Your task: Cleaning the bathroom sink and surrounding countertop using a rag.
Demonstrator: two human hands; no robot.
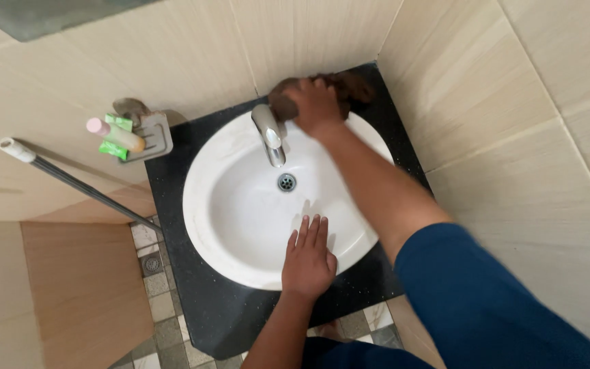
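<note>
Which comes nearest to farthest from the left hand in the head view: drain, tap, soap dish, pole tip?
From the left hand on the sink's front rim:
1. Drain, in the basin just beyond.
2. Tap, at the back rim.
3. Soap dish, on the left wall.
4. Pole tip, far left.

Brown cloth (pixel 349 85) blurred, perhaps partly hidden.

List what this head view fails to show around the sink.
- Brown cloth: blurred, and partly covered by the right hand; its grip is unclear.
- Sink front rim: partly under the flat left hand.
- Wall soap holder contents: too small to identify.
- Long handle: lower end hidden behind the black counter.
</note>
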